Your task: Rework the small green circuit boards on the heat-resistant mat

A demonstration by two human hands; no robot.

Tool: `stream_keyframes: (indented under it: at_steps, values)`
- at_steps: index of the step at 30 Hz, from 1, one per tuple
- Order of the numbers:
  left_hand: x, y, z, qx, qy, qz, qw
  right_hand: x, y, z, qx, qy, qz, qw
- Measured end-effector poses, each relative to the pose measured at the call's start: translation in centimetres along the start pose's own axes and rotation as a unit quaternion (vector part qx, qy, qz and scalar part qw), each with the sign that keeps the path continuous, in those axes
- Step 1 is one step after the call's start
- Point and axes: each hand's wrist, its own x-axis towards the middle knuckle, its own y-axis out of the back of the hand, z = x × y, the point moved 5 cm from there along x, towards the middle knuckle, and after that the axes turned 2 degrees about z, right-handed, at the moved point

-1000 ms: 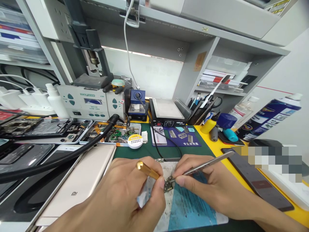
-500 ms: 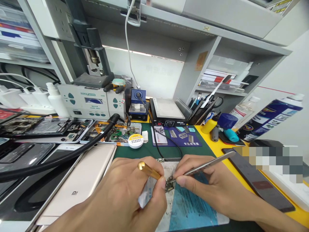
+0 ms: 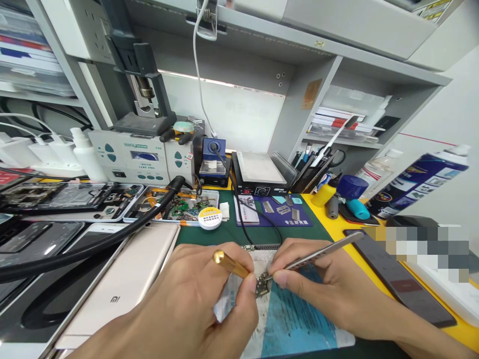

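In the head view, from far away, I am seeing almost nothing changing: the left hand [image 3: 205, 289] is pinching a thin gold tool [image 3: 234, 267], and the right hand [image 3: 322, 286] is pinching metal tweezers [image 3: 325, 252], their tip reaching to a tiny circuit board [image 3: 262, 287]. To me, that is meaning the small, careful work is going on in one spot. The board is sitting between the two hands, over a blue and white pad [image 3: 299, 319]; I am not managing to tell if it is touching the left hand too. Against half a second ago, both hands are staying put, and the tweezers' back end is maybe tipping up a tiny bit.
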Motion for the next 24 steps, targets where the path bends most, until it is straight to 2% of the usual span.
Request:
stream_keyframes:
  at_steps: [11,15,24]
  values:
    - [0.11,-0.73,-0.55,0.002,0.010,-0.020,1.000,-0.12,-0.03,-0.02,-0.002,0.000,-0.002,1.000]
    - [-0.06,-0.42,-0.40,-0.007,0.005,-0.006,1.000,-0.07,-0.10,0.01,-0.003,0.002,-0.005,1.000]
    - [0.05,-0.28,-0.11,-0.003,0.012,-0.018,1.000,-0.08,-0.02,0.07,-0.001,0.004,-0.009,1.000]
